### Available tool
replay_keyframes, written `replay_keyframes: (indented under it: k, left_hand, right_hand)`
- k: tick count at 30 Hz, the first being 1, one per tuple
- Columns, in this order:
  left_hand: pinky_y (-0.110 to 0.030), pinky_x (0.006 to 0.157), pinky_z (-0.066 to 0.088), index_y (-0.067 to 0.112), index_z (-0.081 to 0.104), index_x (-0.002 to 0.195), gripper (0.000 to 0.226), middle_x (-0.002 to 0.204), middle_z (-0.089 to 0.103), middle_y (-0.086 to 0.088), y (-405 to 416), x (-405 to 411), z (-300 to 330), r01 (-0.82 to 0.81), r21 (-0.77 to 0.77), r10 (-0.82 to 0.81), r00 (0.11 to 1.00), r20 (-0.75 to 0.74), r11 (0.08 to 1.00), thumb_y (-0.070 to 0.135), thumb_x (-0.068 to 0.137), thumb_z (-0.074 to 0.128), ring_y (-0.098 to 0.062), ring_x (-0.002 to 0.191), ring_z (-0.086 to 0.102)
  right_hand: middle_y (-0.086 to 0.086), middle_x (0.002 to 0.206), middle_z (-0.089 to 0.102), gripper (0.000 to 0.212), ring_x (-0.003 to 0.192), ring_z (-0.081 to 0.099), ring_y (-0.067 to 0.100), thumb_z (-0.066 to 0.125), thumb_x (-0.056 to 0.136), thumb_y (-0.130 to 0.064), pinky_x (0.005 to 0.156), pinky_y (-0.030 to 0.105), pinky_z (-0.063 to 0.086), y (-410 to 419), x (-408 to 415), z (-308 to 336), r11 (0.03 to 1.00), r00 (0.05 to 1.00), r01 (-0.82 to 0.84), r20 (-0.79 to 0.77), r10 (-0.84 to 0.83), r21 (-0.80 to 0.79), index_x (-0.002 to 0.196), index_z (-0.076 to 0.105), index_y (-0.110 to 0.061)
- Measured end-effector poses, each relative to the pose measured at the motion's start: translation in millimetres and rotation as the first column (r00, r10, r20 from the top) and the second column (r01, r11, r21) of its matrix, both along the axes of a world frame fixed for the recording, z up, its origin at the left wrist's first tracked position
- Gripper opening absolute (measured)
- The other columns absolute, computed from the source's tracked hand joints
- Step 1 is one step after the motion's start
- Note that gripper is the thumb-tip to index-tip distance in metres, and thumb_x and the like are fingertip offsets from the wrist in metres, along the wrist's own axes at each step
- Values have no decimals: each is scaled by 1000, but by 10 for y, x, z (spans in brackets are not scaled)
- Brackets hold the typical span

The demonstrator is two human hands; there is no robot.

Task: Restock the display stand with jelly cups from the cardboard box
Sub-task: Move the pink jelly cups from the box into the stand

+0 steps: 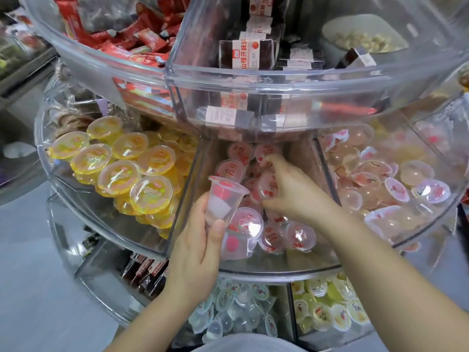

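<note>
- Placing step: left hand [200, 237] grips a red jelly cup [223, 199] at the stand's [253, 271] middle bin front edge.
- Right hand [286, 191] pinches a cup [267, 185] deeper inside.
- Next, likely: set both down, then refill from the box, unseen.

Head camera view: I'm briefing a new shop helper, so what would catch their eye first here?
Probably the two hands in the middle compartment of the clear display stand: the left hand grips a red jelly cup upright at the front, while the right hand reaches among the red cups piled there. Next, the bright yellow jelly cups heaped in the compartment to the left.
</note>
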State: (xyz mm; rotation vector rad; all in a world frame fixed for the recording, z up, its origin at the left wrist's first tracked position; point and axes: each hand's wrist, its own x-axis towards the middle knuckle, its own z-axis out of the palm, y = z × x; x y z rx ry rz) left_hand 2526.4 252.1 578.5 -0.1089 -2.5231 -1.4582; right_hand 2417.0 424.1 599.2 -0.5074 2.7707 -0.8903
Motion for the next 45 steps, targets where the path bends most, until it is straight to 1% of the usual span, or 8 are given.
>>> replay_keyframes:
  k: [7, 11, 19, 27, 33, 38, 42, 45]
  left_hand:
    - [-21, 77, 46, 26, 41, 133, 48, 108, 60, 19, 14, -4, -31, -14, -1, 14, 998, 54, 1000, 48, 93, 27, 3, 96, 58]
    - [-14, 77, 44, 36, 38, 130, 40, 107, 60, 22, 25, -6, -25, -38, -7, 38, 998, 48, 999, 47, 93, 28, 7, 97, 56]
    - [-14, 72, 43, 30, 41, 130, 41, 109, 57, 24, 24, -9, -38, -34, -15, 34, 999, 26, 999, 45, 94, 28, 5, 93, 57]
    - [-7, 70, 40, 37, 38, 128, 35, 109, 56, 26, 22, -5, -35, -35, -25, 35, 999, 9, 999, 45, 95, 28, 6, 92, 57]
    - [-15, 71, 44, 32, 40, 130, 41, 108, 59, 23, 21, -12, -60, -40, -17, 40, 999, 15, 999, 47, 94, 28, 5, 92, 57]
    - [-17, 72, 45, 26, 42, 131, 44, 108, 59, 23, 19, -7, -63, -35, -16, 36, 999, 14, 999, 46, 94, 28, 4, 93, 58]
    - [-12, 71, 43, 34, 40, 128, 38, 111, 56, 26, 24, -10, -39, -43, -21, 43, 999, 8, 999, 47, 94, 28, 7, 94, 57]
    - [-11, 70, 43, 33, 40, 129, 39, 112, 55, 25, 25, -7, -34, -44, -17, 44, 999, 1, 999, 46, 95, 28, 7, 93, 57]
  right_hand:
    - [0, 130, 54, 67, 118, 50, 16, 79, 69, -21, 93, 14, 33, 24, 42, -156, 998, 997, -59, 49, 61, -38, 128, 48, -16]
    - [0, 136, 48, 71, 126, 42, 17, 75, 70, -15, 105, 23, 32, 95, 64, -199, 996, 993, -83, 81, 85, -29, 134, 44, -19]
    - [3, 110, 63, 57, 98, 61, 23, 73, 76, -28, 61, 18, 38, -18, -1, -227, 946, 959, 269, -39, -280, -183, 122, 44, -13]
    - [-2, 93, 57, 67, 89, 59, 23, 83, 65, -25, 61, 19, 40, -152, -52, -373, 900, 927, 373, 60, -369, -227, 111, 35, -12]
    - [-10, 90, 62, 35, 89, 61, 12, 79, 70, -25, 69, 17, 42, -116, -47, -413, 880, 921, 384, 179, -345, -280, 101, 62, -22]
    - [-2, 101, 69, 37, 95, 63, 15, 78, 71, -20, 77, 21, 45, -129, -66, -394, 863, 918, 393, 179, -353, -316, 105, 65, -19]
    - [-1, 111, 66, 51, 102, 61, 18, 79, 71, -28, 84, 27, 47, -65, -48, -339, 905, 914, 368, 260, -311, -213, 116, 57, -15]
    - [-3, 107, 64, 41, 95, 60, 16, 70, 79, -23, 79, 28, 48, 71, 111, -241, 945, 942, 326, 93, -322, -35, 115, 52, -18]
